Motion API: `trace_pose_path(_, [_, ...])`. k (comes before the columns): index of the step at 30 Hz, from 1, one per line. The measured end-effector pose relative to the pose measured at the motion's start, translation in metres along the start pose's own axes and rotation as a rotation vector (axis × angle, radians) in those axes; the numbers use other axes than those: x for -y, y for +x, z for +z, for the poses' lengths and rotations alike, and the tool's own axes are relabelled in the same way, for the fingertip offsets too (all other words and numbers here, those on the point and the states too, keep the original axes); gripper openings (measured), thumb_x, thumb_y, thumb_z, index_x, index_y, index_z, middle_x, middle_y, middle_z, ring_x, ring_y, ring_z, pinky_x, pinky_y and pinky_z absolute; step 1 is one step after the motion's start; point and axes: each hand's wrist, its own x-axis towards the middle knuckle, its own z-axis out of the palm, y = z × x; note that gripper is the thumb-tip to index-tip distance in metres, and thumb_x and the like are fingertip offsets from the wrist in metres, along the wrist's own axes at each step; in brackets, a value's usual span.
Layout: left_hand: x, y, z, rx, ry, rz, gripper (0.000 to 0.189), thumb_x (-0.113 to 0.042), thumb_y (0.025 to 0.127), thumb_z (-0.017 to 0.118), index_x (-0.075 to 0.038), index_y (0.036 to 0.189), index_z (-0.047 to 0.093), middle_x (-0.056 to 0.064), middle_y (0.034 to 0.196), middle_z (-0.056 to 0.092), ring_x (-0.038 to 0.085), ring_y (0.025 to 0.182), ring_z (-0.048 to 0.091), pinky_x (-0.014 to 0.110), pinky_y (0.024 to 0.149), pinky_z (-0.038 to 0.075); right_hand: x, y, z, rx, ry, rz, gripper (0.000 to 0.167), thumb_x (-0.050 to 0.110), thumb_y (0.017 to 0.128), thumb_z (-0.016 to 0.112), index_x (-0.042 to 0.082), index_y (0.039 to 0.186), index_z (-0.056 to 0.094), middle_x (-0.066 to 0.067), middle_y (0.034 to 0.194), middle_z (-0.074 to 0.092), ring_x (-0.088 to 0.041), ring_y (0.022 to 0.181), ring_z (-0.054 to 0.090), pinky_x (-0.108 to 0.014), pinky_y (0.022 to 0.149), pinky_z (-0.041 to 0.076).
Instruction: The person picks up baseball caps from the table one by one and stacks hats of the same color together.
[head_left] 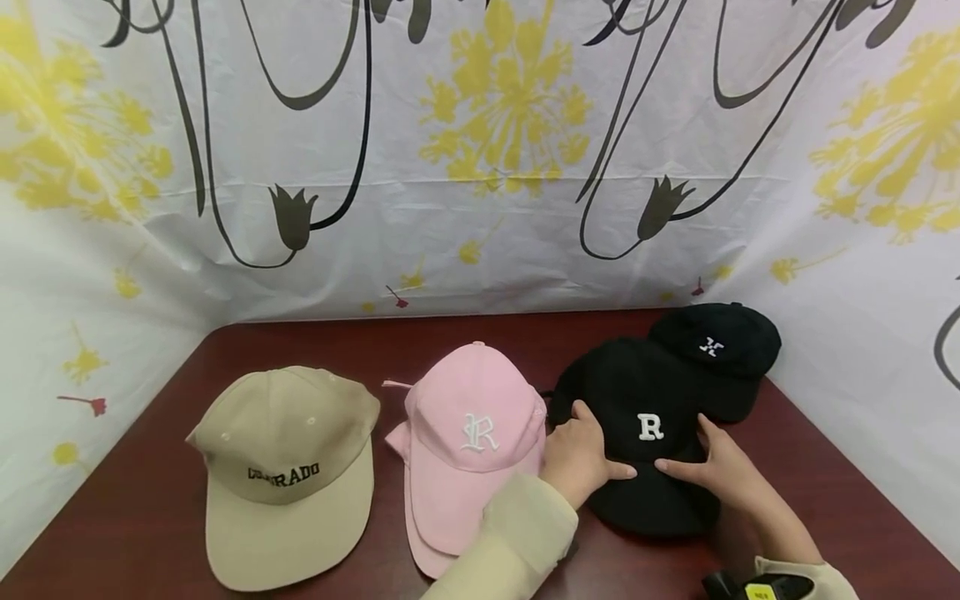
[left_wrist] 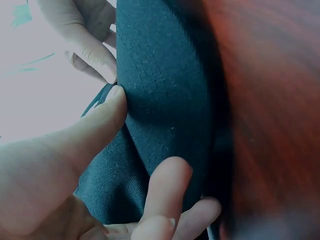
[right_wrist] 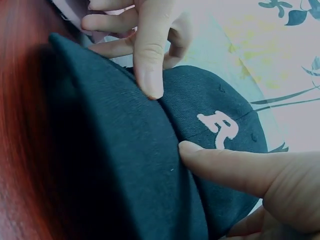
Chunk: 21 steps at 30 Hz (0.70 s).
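A black cap (head_left: 615, 383) with a white R on its front sits toward the right of the table, brim toward me. My left hand (head_left: 577, 454) grips its left side, thumb lying where brim meets crown. On the opposite side my right hand (head_left: 723, 467) holds it, thumb also at the brim seam, pointing at the other thumb. In the left wrist view the left fingertips reach the edge of the brim (left_wrist: 165, 75). The right wrist view shows both thumbs pressing along the seam beside the white letter R (right_wrist: 220, 127).
Left of the black cap lies a pink cap (head_left: 480, 383) with a second pink brim under it. Farther left is a beige cap (head_left: 292, 417) lettered COLORADO. Another black cap (head_left: 720, 333) sits behind right, overlapped by the held one. A patterned cloth (head_left: 450, 267) surrounds the dark red table (head_left: 337, 342).
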Motion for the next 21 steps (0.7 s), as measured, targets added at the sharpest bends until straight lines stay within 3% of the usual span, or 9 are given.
trace_pose_path(21, [-0.0023, 0.0018, 0.0084, 0.113, 0.132, -0.034, 0.098, -0.066, 0.052, 0.075, -0.009, 0.125, 0.043, 0.004, 0.089, 0.065, 0.015, 0.078, 0.062, 0.026, 0.062, 0.047, -0.0062, 0.0016, 0.003, 0.053, -0.186, -0.01, 0.099, 0.037, 0.079, 0.07, -0.032, 0.125, 0.015, -0.05, 0.124, 0.026, -0.056, 0.114, 0.034, -0.059, 0.088, 0.034])
